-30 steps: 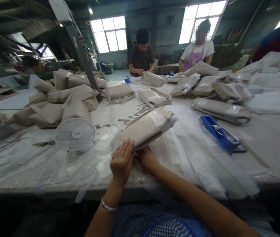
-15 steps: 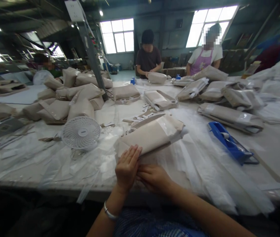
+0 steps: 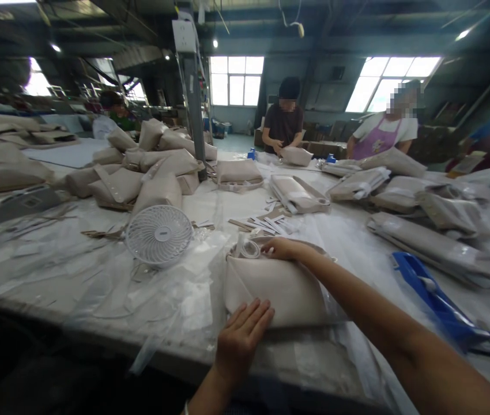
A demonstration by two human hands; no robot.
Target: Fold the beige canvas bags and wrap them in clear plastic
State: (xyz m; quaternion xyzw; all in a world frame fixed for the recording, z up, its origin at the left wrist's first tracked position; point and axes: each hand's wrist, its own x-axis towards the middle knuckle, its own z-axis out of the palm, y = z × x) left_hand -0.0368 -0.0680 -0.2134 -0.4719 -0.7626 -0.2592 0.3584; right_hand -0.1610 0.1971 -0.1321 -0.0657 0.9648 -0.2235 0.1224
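Note:
A beige handbag (image 3: 286,288) lies on the worktable in front of me, its smooth flap side up. My left hand (image 3: 245,328) rests flat on its near left corner, fingers stretched out. My right hand (image 3: 282,249) reaches across the bag to its far edge. Its fingers are curled at the strap (image 3: 309,244) there; the fingertips are partly hidden. Just left of these fingers sits a coiled, pale end piece (image 3: 250,249). Clear plastic film shows at the bag's right end, under my right forearm.
A white fan (image 3: 159,236) stands at left, with plastic bags around it. A blue tape dispenser (image 3: 439,300) is at right. Paper strips (image 3: 266,223) lie beyond the bag. Beige bags (image 3: 158,173) are piled on both sides of a post (image 3: 193,104). Two co-workers stand across the table.
The bag has turned squarer to me and come nearer, its flap side now up. My right hand has moved from the near edge to the far edge. The view has swung left.

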